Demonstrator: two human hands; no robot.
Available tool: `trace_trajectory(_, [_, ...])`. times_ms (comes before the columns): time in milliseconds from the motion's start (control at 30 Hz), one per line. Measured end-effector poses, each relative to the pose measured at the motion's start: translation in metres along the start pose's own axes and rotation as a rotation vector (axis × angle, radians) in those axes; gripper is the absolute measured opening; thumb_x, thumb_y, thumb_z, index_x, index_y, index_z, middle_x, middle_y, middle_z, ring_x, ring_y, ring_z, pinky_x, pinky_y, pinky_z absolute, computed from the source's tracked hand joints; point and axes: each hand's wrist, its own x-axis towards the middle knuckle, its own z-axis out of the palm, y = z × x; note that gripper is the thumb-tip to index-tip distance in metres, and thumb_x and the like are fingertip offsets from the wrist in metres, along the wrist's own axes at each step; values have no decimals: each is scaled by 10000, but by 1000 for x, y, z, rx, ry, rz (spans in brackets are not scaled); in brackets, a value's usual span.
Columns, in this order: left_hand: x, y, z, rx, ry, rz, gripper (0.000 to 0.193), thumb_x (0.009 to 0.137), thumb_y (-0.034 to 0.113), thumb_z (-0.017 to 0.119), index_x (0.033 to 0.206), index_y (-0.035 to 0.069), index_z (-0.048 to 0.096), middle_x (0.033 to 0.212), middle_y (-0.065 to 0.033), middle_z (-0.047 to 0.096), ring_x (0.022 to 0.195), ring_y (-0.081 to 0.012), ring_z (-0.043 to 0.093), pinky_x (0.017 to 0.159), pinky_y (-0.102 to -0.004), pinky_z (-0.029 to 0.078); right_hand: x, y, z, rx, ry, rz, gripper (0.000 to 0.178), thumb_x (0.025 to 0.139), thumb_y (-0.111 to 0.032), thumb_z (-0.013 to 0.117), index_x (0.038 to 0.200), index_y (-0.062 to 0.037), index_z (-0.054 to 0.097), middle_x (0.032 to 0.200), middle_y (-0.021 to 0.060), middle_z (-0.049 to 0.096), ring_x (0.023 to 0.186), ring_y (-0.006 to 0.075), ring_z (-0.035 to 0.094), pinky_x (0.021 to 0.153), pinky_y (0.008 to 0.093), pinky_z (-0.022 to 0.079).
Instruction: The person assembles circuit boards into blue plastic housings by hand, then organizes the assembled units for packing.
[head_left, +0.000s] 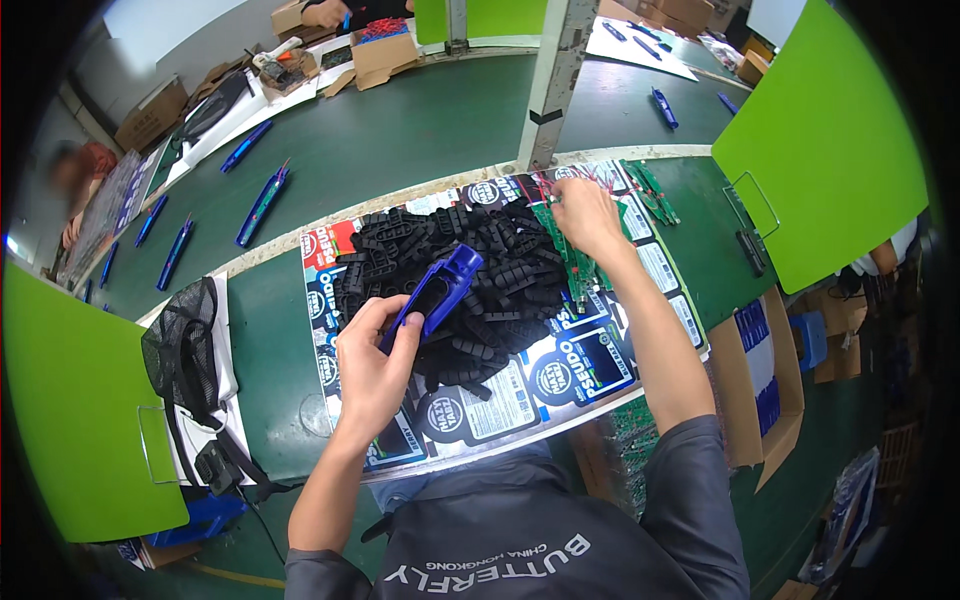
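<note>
My left hand (372,358) is closed around a blue plastic housing (460,268), long and hollow with a dark opening in its face. It is held tilted above a heap of black ribbed plastic parts (492,282). At the far right of the heap, my right hand (588,214) reaches down with its fingers bent together among green circuit boards (578,275) with thin red wires. The fingertips are partly hidden, and I cannot make out what they pinch. More green circuit boards (650,190) lie just right of that hand.
Printed sheets (505,405) cover the work surface. Several blue housings (264,208) lie on the green table beyond. A metal post (555,90) rises behind my right hand. Green panels (850,150) stand at both sides. A black mesh bag (185,350) lies left; an open carton (735,400) stands right.
</note>
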Motion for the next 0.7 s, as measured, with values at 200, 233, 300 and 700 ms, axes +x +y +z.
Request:
trace_trajectory(200, [0, -3, -10, -344, -27, -233, 235, 957, 117, 636, 1137, -33, 642, 873, -28, 662, 707, -66, 598, 588, -215, 483, -25, -20, -62, 426, 260, -210, 255, 871, -51, 639, 1124, -34, 665, 824, 115, 666, 692, 231, 645, 676, 338, 511])
trace_trajectory(233, [2, -7, -11, -392, -37, -250, 261, 962, 139, 636, 1162, -29, 634, 902, -40, 671, 729, -89, 626, 605, -228, 507, -33, -29, -75, 642, 208, -217, 249, 884, -38, 640, 1132, -20, 653, 844, 75, 648, 687, 164, 618, 657, 286, 494])
trace_trajectory(300, [7, -1, -9, -432, -51, -254, 292, 967, 154, 632, 1196, -27, 617, 962, -62, 683, 763, -94, 626, 634, -231, 513, -54, -51, -96, 982, 160, -195, 237, 908, -20, 636, 1142, 13, 629, 893, 30, 622, 702, 70, 578, 636, 211, 468])
trace_trajectory(700, [5, 2, 1, -846, -89, -238, 374, 1043, 252, 494, 1309, -1, 565, 1070, -96, 689, 881, -134, 665, 745, -283, 567, -121, -141, -56, 1373, 167, -272, 316, 883, 96, 644, 1183, 55, 555, 1055, 109, 657, 864, 122, 665, 715, 242, 572])
